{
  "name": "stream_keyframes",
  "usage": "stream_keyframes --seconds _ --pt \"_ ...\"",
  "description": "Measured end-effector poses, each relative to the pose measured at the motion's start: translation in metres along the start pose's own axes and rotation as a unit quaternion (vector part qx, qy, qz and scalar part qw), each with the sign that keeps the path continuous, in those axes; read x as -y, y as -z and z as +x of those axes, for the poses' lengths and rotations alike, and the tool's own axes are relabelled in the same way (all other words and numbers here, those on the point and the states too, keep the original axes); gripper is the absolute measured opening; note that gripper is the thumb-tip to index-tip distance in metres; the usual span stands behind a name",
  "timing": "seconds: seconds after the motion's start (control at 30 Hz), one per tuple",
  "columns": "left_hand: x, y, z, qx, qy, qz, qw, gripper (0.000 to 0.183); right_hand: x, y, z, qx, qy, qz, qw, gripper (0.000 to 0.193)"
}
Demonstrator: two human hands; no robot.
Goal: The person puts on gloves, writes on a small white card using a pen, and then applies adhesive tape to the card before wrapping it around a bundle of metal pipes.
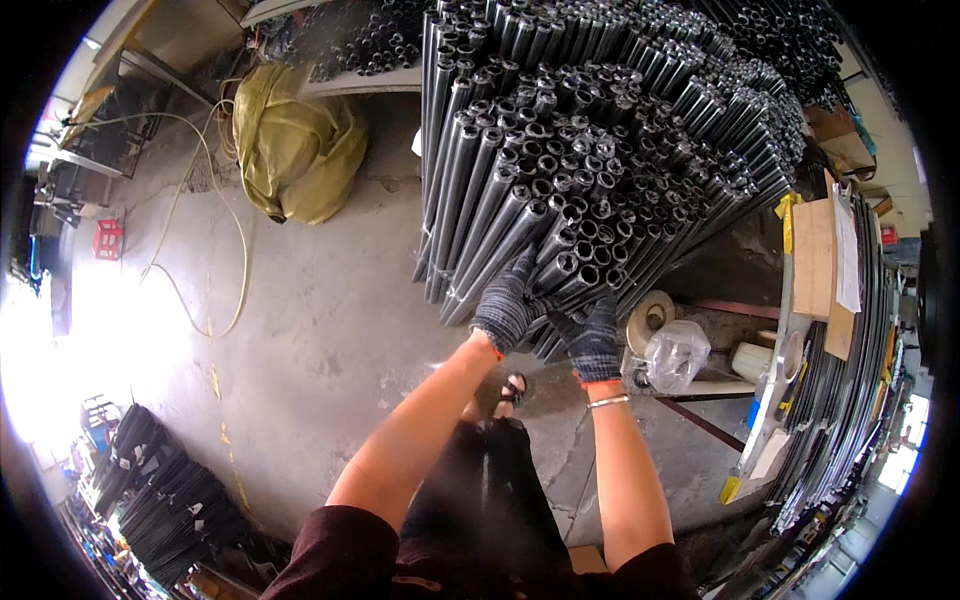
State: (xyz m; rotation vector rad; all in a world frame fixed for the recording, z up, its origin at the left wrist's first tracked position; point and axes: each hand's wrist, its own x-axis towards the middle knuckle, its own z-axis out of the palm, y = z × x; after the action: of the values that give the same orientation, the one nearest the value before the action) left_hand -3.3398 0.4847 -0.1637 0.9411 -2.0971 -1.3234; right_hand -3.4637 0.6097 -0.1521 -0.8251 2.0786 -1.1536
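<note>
A large stack of dark, shiny metal tubes [490, 215] stands in front of me, their round open ends facing up. Both my hands wear grey-and-black knit gloves with orange cuffs. My left hand [508, 305] is closed against tubes at the near edge of the stack, its fingers pointing up along them. Just to its right, my right hand [592, 340] is curled around the lower side of the same nearest tubes. The two thumbs point toward each other. The undersides of the fingers are hidden, so how many tubes they grip cannot be seen.
A yellow-green woven sack [300, 145] sits on the concrete floor at far left, near a pale looping hose [245, 260]. Right of my hands are a tape roll [651, 316] and a clear plastic bag [677, 355]. Long dark bars [840, 400] fill a rack at right.
</note>
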Motion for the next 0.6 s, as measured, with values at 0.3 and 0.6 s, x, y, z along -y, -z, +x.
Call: stream_keyframes --seconds 0.3,0.6 --pt "0.018 0.013 -0.038 -0.043 0.119 -0.264 0.956 0.058 -0.040 0.019 -0.058 0.030 -0.027 0.153 0.987 0.101" --pt "0.018 0.017 -0.113 -0.078 0.209 -0.204 0.953 0.031 -0.223 0.154 -0.294 0.187 -0.241 -0.059 0.951 0.067"
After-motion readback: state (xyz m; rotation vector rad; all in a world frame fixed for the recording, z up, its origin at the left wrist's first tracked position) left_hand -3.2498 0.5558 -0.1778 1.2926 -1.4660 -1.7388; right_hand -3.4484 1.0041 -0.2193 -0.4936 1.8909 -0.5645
